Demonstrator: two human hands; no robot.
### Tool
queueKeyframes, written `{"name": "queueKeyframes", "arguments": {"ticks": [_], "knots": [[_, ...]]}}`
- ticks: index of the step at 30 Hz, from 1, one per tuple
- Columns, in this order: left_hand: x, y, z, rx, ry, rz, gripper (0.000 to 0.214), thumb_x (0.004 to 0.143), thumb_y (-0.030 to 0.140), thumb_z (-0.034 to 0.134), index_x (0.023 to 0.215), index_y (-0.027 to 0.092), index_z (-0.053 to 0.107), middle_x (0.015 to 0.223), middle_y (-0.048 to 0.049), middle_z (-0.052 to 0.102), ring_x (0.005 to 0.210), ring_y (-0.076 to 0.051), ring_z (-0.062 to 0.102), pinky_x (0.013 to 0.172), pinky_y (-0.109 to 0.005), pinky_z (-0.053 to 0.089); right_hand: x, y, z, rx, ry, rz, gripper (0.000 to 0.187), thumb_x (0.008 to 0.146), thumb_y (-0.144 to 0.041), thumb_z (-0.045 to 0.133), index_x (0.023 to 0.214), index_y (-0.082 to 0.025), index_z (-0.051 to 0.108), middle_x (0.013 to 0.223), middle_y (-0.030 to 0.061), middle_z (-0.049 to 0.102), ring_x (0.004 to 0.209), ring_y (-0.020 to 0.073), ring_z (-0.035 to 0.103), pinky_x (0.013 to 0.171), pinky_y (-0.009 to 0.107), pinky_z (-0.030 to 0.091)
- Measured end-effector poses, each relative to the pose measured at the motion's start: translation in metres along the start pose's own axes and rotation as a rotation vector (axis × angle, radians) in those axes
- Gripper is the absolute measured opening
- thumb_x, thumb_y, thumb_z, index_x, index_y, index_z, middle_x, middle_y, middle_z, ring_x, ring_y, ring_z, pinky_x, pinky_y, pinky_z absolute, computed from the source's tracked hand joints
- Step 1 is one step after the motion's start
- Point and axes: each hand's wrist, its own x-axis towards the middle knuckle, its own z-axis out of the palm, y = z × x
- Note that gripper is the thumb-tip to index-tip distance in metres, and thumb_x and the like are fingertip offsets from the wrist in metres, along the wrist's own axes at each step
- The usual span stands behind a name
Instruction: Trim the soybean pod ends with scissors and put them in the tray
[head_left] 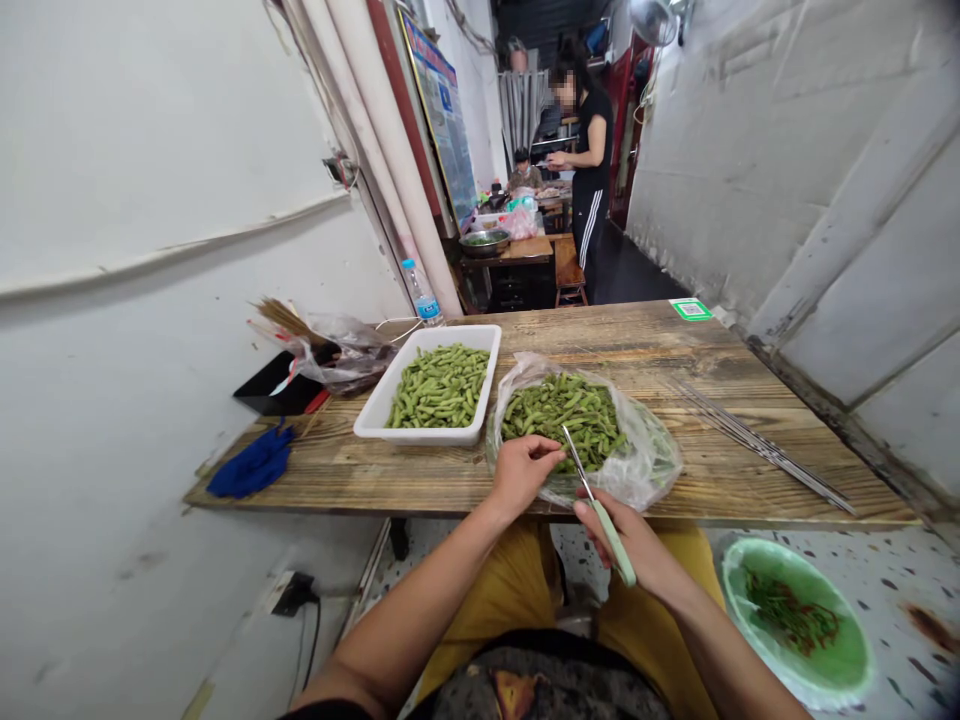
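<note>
Two walls [150, 130] flank the table [420, 490], right fingers [589, 519] gripping scissors [615, 545], left [546, 463] pinched, contents unclear.

From the plastic bag [651, 462], bare surface [600, 330] opens toward twelve o'clock; the tray [424, 437] blocks nine, metal skewers [765, 449] three.

On my feed the scissors [598, 508] pair a mint-green handle with silver-grey blades [577, 460]. The pods [442, 385] in the white tray [431, 437] show me a bright, yellowish green; the bagged pods [566, 405] look duller and deeper, behind a clear bag [649, 465]. I have a brown worktop [652, 360] streaked with darker grain, a plain blue cloth [251, 462], a bottle [425, 303] with blue cap and label, silvery rods [780, 461] and a green-edged card [691, 310]. The basin [841, 650] is pale green, the trousers [491, 575] mustard yellow, the floor [892, 570] light grey with dark flecks
</note>
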Motion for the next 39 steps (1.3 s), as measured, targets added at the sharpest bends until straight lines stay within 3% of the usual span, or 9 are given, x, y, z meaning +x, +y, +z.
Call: {"name": "queueKeyframes", "arguments": {"ticks": [11,14,18,24,31,36,39], "knots": [[0.007,0.001,0.000,-0.135,0.007,-0.063,0.013,0.064,0.023,0.070,0.072,0.013,0.067,0.065,-0.0021,0.066,0.059,-0.012,0.058,0.059,-0.023,0.043,0.012,0.002,0.003,0.045,0.013,0.070,0.036,0.069,-0.051,0.067,0.086,-0.020,0.062,0.042,-0.0082,0.038,0.038,0.0100,0.037,0.038,0.022,0.031],[0.009,0.003,0.000,-0.313,-0.007,-0.187,0.018,0.060,0.020,0.074,0.072,0.013,0.063,0.059,0.0001,0.062,0.054,-0.010,0.058,0.054,-0.021,0.042,0.014,0.004,0.005,0.112,-0.004,0.112,0.044,0.070,-0.056,0.063,0.094,-0.020,0.058,0.045,-0.0097,0.037,0.035,0.0086,0.034,0.034,0.021,0.030],[0.009,0.008,-0.002,-0.657,-0.049,-0.381,0.029,0.056,0.021,0.080,0.074,0.012,0.058,0.064,-0.0015,0.064,0.062,-0.011,0.063,0.055,-0.019,0.044,0.009,0.000,0.007,0.206,-0.027,0.108,0.051,0.073,-0.062,0.055,0.102,-0.020,0.051,0.058,-0.0068,0.046,0.042,0.0098,0.044,0.038,0.022,0.038],[0.007,0.015,0.002,-0.909,-0.015,-0.468,0.029,0.057,0.017,0.081,0.068,0.012,0.054,0.056,0.0037,0.056,0.051,-0.004,0.053,0.048,-0.014,0.038,0.005,-0.004,0.008,0.160,-0.046,0.082,0.046,0.078,-0.060,0.052,0.102,-0.020,0.052,0.060,-0.0055,0.047,0.045,0.0097,0.046,0.040,0.021,0.039],[-0.001,0.019,0.008,-0.876,-0.053,-0.478,0.025,0.060,0.019,0.079,0.065,0.010,0.057,0.059,-0.0026,0.063,0.051,-0.005,0.054,0.052,-0.016,0.042,0.010,0.002,0.012,0.141,-0.053,0.052,0.041,0.079,-0.061,0.051,0.087,-0.021,0.053,0.053,-0.0068,0.045,0.041,0.0099,0.044,0.038,0.022,0.038],[-0.003,0.015,0.015,-0.856,-0.054,-0.466,0.029,0.056,0.024,0.080,0.064,0.011,0.055,0.058,-0.0031,0.062,0.049,-0.006,0.053,0.050,-0.017,0.039,0.012,0.005,0.013,0.179,-0.062,0.127,0.041,0.075,-0.062,0.053,0.083,-0.021,0.050,0.046,-0.0101,0.038,0.031,0.0076,0.035,0.030,0.021,0.033],[0.011,0.014,-0.003,-0.699,0.132,-0.290,0.025,0.061,0.028,0.074,0.067,0.013,0.055,0.060,-0.0016,0.061,0.055,-0.009,0.056,0.054,-0.020,0.041,0.014,0.008,0.010,0.210,-0.020,0.150,0.048,0.070,-0.063,0.059,0.093,-0.022,0.050,0.050,-0.0093,0.043,0.033,0.0088,0.039,0.030,0.022,0.035]]}}
